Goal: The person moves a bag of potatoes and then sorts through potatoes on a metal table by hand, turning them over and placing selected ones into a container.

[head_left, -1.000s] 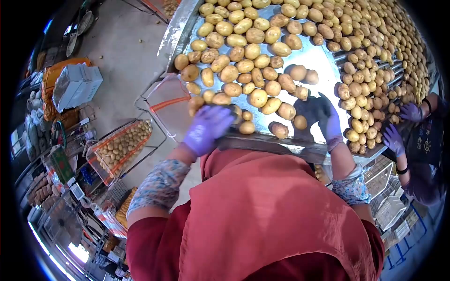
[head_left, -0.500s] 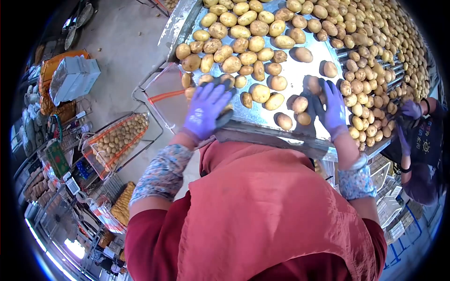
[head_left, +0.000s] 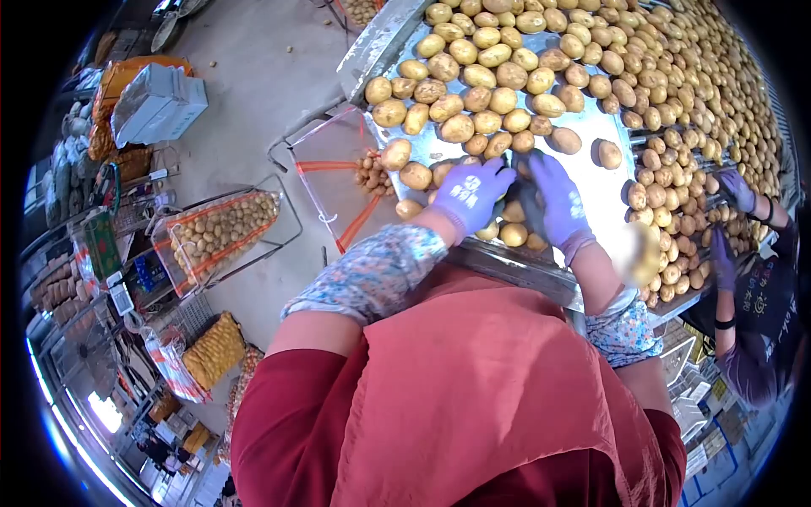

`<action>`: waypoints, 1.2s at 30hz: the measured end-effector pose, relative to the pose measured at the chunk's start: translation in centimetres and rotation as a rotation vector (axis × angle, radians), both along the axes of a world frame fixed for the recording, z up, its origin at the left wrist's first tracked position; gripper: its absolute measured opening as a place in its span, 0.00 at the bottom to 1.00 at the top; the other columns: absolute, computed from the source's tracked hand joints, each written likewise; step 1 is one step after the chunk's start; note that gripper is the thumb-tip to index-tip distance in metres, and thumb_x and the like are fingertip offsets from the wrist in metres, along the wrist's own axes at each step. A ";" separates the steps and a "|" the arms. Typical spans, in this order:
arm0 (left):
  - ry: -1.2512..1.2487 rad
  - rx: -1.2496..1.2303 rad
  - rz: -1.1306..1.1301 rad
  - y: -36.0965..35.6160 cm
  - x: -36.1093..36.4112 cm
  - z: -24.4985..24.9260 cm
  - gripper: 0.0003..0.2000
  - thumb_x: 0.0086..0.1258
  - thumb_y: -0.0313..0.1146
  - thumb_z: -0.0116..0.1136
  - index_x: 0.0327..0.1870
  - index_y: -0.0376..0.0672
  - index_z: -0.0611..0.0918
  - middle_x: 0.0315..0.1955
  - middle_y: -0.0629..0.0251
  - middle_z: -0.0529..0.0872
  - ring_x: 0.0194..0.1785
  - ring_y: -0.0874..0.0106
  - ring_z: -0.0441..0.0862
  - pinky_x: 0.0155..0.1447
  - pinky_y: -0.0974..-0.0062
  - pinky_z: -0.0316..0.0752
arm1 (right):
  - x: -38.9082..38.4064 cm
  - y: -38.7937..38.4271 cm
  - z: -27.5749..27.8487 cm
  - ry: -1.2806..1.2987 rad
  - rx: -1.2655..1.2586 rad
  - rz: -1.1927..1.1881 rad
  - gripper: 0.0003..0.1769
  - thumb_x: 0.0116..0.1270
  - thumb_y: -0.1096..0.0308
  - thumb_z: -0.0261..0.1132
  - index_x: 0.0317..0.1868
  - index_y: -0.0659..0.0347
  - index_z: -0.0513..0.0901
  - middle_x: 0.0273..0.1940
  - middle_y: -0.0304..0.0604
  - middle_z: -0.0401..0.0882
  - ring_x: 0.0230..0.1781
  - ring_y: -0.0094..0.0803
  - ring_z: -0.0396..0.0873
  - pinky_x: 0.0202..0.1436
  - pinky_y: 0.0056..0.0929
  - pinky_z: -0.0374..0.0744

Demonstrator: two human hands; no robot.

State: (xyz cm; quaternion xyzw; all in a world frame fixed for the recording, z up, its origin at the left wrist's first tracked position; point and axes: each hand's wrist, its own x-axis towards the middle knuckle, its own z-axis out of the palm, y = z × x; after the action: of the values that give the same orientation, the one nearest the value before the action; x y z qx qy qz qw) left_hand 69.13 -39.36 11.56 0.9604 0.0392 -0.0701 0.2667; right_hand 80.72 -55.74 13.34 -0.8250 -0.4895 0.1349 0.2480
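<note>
My left hand point(head_left: 471, 196), in a purple glove with dark fingertips, lies over potatoes near the front edge of the metal table point(head_left: 439, 150). Its fingers are stretched out, pointing right. Close beside it, my right hand point(head_left: 559, 207) is gloved the same way, fingers extended along the right side of a small group of potatoes point(head_left: 513, 234). Neither hand is wrapped around a potato; the fingertips are partly hidden. Many more potatoes point(head_left: 494, 55) cover the far part of the table. A mesh bag point(head_left: 325, 165) with orange bands hangs at the table's left end, potatoes inside.
Rollers heaped with potatoes point(head_left: 701, 76) run along the right. At far right a co-worker's gloved hands point(head_left: 733, 190) reach over them. A filled potato bag point(head_left: 224, 237) stands in a frame on the left floor, near a white box point(head_left: 160, 106). A blurred round shape point(head_left: 642, 253) is by my right forearm.
The view has shifted. My hands have come together, the left moving right and the right moving left, with loose potatoes now gathered between them. Potatoes now show in the hanging bag.
</note>
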 end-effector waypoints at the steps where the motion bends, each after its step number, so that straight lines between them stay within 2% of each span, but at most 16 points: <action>1: 0.015 -0.132 0.054 0.5 -1.4 0.2 0.23 0.61 0.36 0.63 0.58 0.45 0.77 0.54 0.55 0.80 0.49 0.54 0.82 0.49 0.58 0.77 | -0.8 -0.8 0.1 -0.108 -0.213 0.075 0.27 0.66 0.71 0.64 0.66 0.61 0.72 0.68 0.61 0.67 0.66 0.58 0.70 0.66 0.45 0.73; 3: -0.008 -0.386 0.246 0.5 -3.5 2.8 0.29 0.61 0.41 0.69 0.62 0.40 0.74 0.54 0.47 0.80 0.53 0.48 0.81 0.54 0.58 0.77 | -1.0 -2.0 1.1 0.347 -0.043 0.010 0.25 0.71 0.68 0.62 0.66 0.63 0.71 0.69 0.57 0.66 0.67 0.50 0.70 0.66 0.42 0.73; 5: -0.200 -0.553 0.349 -0.3 -4.7 2.8 0.30 0.63 0.39 0.67 0.65 0.40 0.71 0.55 0.44 0.79 0.53 0.49 0.81 0.56 0.58 0.76 | -1.7 -2.0 3.0 1.050 0.091 -0.453 0.23 0.72 0.71 0.60 0.64 0.69 0.69 0.62 0.50 0.71 0.61 0.37 0.74 0.66 0.33 0.72; 7: -0.213 -0.675 0.166 -1.2 -4.5 4.6 0.33 0.64 0.38 0.67 0.69 0.39 0.68 0.55 0.44 0.79 0.54 0.50 0.81 0.56 0.58 0.76 | -4.2 -0.8 7.4 1.285 0.356 -0.489 0.22 0.76 0.65 0.55 0.64 0.70 0.69 0.56 0.48 0.75 0.59 0.34 0.75 0.62 0.31 0.75; 9: -0.122 -0.571 -0.064 -0.5 -3.1 7.6 0.34 0.66 0.38 0.64 0.70 0.33 0.65 0.60 0.44 0.77 0.62 0.51 0.77 0.64 0.63 0.74 | -4.5 -1.4 6.2 1.903 0.513 -0.343 0.24 0.78 0.56 0.53 0.63 0.67 0.71 0.53 0.45 0.78 0.55 0.33 0.78 0.58 0.30 0.78; 11: -0.322 -0.534 0.131 1.0 -2.4 6.5 0.33 0.67 0.38 0.62 0.70 0.35 0.66 0.62 0.44 0.74 0.65 0.49 0.74 0.67 0.61 0.71 | -5.3 -2.6 5.6 1.979 0.401 -0.572 0.24 0.78 0.50 0.52 0.60 0.61 0.75 0.52 0.45 0.81 0.49 0.37 0.83 0.54 0.32 0.82; 13: -0.542 -0.247 0.228 2.9 0.9 3.3 0.33 0.67 0.36 0.64 0.71 0.36 0.65 0.63 0.41 0.73 0.66 0.44 0.71 0.67 0.56 0.68 | -5.7 -3.0 6.2 2.105 0.722 -0.698 0.25 0.78 0.48 0.52 0.60 0.60 0.75 0.55 0.48 0.81 0.53 0.41 0.82 0.54 0.36 0.84; 17: -0.078 0.244 -0.273 2.0 -0.8 0.8 0.29 0.65 0.39 0.61 0.68 0.43 0.72 0.66 0.47 0.71 0.70 0.46 0.65 0.71 0.47 0.60 | -5.3 -7.0 5.5 2.308 1.028 -0.522 0.25 0.76 0.52 0.57 0.65 0.58 0.72 0.56 0.50 0.80 0.56 0.44 0.81 0.49 0.38 0.87; 19: -0.224 -0.046 -0.333 2.1 -3.7 -1.4 0.23 0.65 0.38 0.61 0.61 0.43 0.78 0.62 0.51 0.76 0.67 0.44 0.68 0.69 0.48 0.61 | -6.1 -9.9 9.5 1.421 0.698 -0.828 0.22 0.75 0.62 0.61 0.65 0.59 0.72 0.55 0.48 0.79 0.50 0.37 0.82 0.52 0.30 0.81; 22: -0.078 0.040 -0.432 4.8 -5.7 1.0 0.18 0.67 0.33 0.55 0.57 0.44 0.81 0.62 0.55 0.77 0.67 0.48 0.69 0.68 0.52 0.63 | -7.9 -17.7 10.1 -0.318 0.219 -1.236 0.23 0.69 0.74 0.65 0.63 0.65 0.73 0.52 0.50 0.79 0.51 0.42 0.79 0.59 0.36 0.75; 24: -0.164 0.024 -0.350 7.5 -6.7 -0.8 0.20 0.65 0.32 0.59 0.59 0.41 0.79 0.63 0.49 0.75 0.66 0.44 0.69 0.70 0.48 0.61 | -6.6 -26.5 9.0 -0.767 0.284 -1.386 0.23 0.71 0.73 0.62 0.64 0.71 0.70 0.57 0.59 0.76 0.57 0.47 0.76 0.63 0.39 0.73; 27: -0.332 0.125 -0.251 8.1 -3.0 1.9 0.24 0.65 0.34 0.62 0.63 0.37 0.75 0.63 0.40 0.73 0.66 0.38 0.68 0.69 0.44 0.61 | -5.3 -40.0 2.3 -0.643 0.156 -1.933 0.28 0.66 0.64 0.67 0.62 0.71 0.72 0.57 0.60 0.76 0.57 0.50 0.76 0.64 0.43 0.72; 31: -0.449 0.293 0.007 8.9 3.2 -3.1 0.31 0.67 0.36 0.60 0.70 0.37 0.67 0.66 0.42 0.71 0.68 0.39 0.67 0.71 0.46 0.59 | -1.7 -30.5 5.4 -0.478 -0.050 -1.303 0.31 0.66 0.56 0.67 0.64 0.66 0.74 0.57 0.61 0.77 0.57 0.57 0.77 0.62 0.42 0.75; 32: -0.030 0.544 0.055 6.2 3.6 -1.8 0.31 0.67 0.36 0.60 0.71 0.39 0.67 0.68 0.44 0.69 0.70 0.41 0.64 0.75 0.48 0.55 | -0.4 -27.3 4.9 -0.517 -0.069 -1.205 0.29 0.66 0.57 0.67 0.63 0.63 0.74 0.58 0.61 0.76 0.57 0.58 0.76 0.62 0.44 0.74; 34: -0.239 0.101 -0.163 3.9 1.6 -5.3 0.28 0.68 0.39 0.55 0.71 0.48 0.70 0.69 0.49 0.67 0.74 0.43 0.58 0.74 0.42 0.52 | 2.2 -22.9 3.2 -0.456 -0.221 -1.101 0.29 0.67 0.58 0.66 0.65 0.62 0.74 0.62 0.63 0.73 0.63 0.60 0.71 0.68 0.46 0.69; 36: 0.095 0.439 -0.405 -0.4 -0.9 -0.5 0.24 0.71 0.42 0.51 0.69 0.52 0.73 0.70 0.57 0.69 0.73 0.53 0.64 0.75 0.44 0.53 | 4.1 -19.6 0.2 -0.395 -0.208 -1.020 0.30 0.61 0.68 0.64 0.66 0.54 0.73 0.66 0.60 0.70 0.64 0.58 0.70 0.68 0.49 0.68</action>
State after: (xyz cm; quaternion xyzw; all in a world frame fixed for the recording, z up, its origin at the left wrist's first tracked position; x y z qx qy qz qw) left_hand 68.25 -39.76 11.03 0.9791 -0.1266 -0.1563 0.0310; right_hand 84.81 -75.38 13.53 -0.9871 -0.0494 -0.1121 0.1027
